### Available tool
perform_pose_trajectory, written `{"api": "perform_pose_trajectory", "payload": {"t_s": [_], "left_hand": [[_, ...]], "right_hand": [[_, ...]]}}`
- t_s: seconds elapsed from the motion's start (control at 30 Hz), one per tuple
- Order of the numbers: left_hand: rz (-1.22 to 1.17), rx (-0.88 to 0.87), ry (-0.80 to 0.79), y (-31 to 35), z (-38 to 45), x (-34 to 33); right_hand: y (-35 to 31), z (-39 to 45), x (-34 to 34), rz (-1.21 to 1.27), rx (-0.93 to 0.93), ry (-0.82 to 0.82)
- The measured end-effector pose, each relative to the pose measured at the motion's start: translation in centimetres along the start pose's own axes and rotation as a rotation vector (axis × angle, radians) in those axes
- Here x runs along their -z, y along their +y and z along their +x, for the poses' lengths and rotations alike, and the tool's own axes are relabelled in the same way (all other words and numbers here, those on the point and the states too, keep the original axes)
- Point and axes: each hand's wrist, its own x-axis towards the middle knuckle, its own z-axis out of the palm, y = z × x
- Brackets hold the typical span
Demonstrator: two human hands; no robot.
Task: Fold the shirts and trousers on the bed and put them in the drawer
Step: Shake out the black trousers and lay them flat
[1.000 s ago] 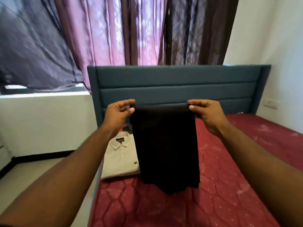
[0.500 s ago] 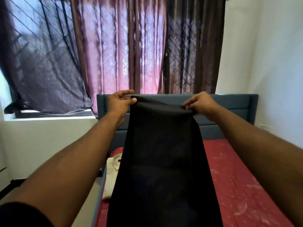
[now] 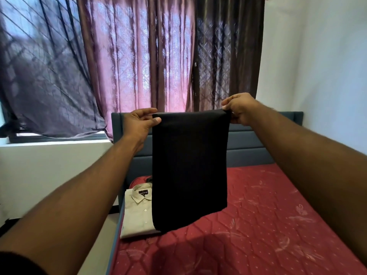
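Note:
Black trousers (image 3: 189, 169) hang folded in the air above the bed, their lower edge just over the red mattress (image 3: 258, 225). My left hand (image 3: 139, 124) pinches the top left corner between thumb and fingers. My right hand (image 3: 239, 110) pinches the top right corner. A folded cream shirt (image 3: 137, 213) with a dark collar label lies on the mattress near its left edge, partly hidden behind the trousers. A bit of dark cloth (image 3: 148, 178) shows just beyond the shirt. No drawer is in view.
A blue-grey padded headboard (image 3: 250, 139) stands behind the mattress. Purple and dark curtains (image 3: 139, 56) cover the window behind it. White walls (image 3: 317, 66) close in on the right and under the window. Floor shows left of the bed frame.
The trousers hung long and close to the camera half a second ago; now they hang shorter and further out over the mattress. Both hands still hold the top edge, spread wider.

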Motion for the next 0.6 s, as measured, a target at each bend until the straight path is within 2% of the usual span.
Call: {"api": "perform_pose_trajectory", "payload": {"t_s": [0.17,0.37,0.6], "left_hand": [[0.180,-0.112,-0.018,0.0,0.2,0.2],[0.449,-0.207,0.001,0.0,1.1,1.4],[0.747,-0.279,0.023,-0.9,0.4,2.0]], "right_hand": [[0.3,1.0,-1.1,0.027,-0.002,0.051],[2.8,0.6,-1.2,0.107,0.066,-0.125],[4.4,-0.3,-2.7,-0.112,0.219,-0.149]]}}
